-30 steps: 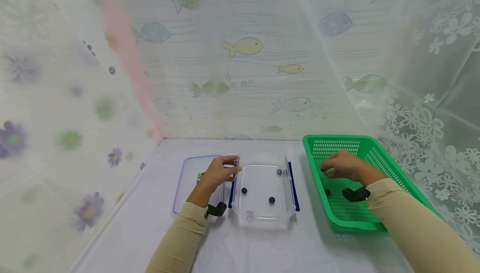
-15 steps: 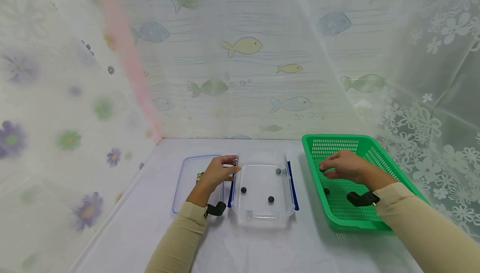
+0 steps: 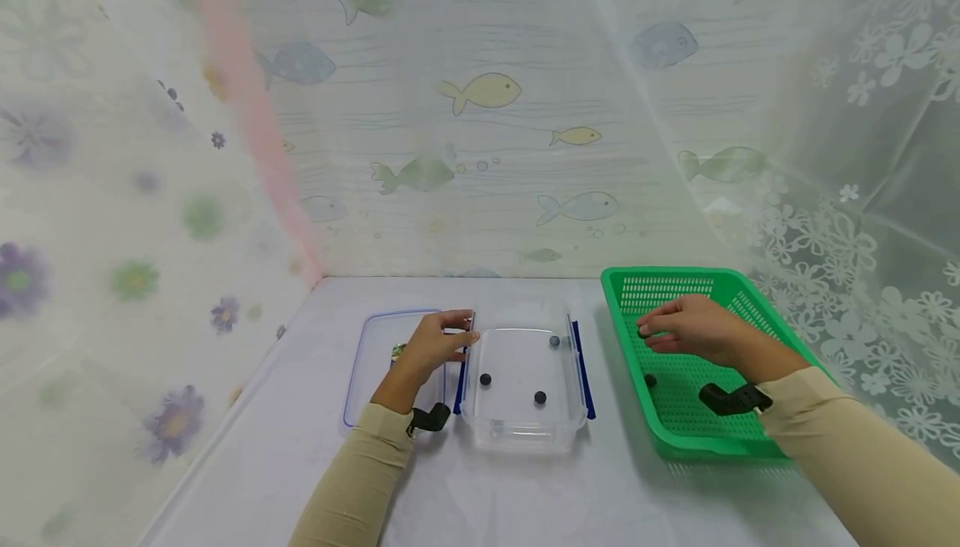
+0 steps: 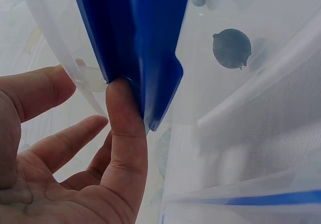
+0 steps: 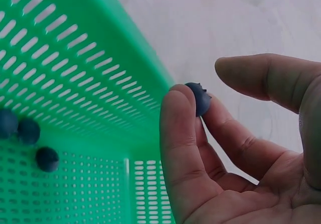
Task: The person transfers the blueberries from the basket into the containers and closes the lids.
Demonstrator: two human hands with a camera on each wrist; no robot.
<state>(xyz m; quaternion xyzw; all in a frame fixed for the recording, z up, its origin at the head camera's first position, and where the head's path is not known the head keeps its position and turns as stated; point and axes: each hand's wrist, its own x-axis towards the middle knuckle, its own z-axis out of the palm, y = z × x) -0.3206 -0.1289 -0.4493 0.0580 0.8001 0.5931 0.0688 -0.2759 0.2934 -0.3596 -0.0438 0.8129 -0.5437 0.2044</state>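
Observation:
My left hand (image 3: pixel 429 353) holds the left side of a clear plastic container (image 3: pixel 525 439); in the left wrist view one finger touches its blue latch (image 4: pixel 135 38), the thumb near the wall. Three blueberries lie apart in the container: one at left (image 3: pixel 485 379), one near the front (image 3: pixel 540 398), one at the back right (image 3: pixel 554 341). Above the left part of a green basket (image 3: pixel 723 447), my right hand (image 3: pixel 693 332) holds a blueberry (image 5: pixel 200 99) between its fingers, the thumb apart from it. More blueberries (image 5: pixel 47 159) rest on the basket floor.
A clear lid with a blue rim (image 3: pixel 360 372) lies left of the container, partly behind my left hand. A second blue latch (image 3: pixel 582 372) hangs on the container's right side. White cloth covers the table (image 3: pixel 480 497); patterned curtains (image 3: pixel 480 138) surround it.
My right forearm has swung a little to the right, with the right hand still over the basket's left part. The left hand stays at the container's side.

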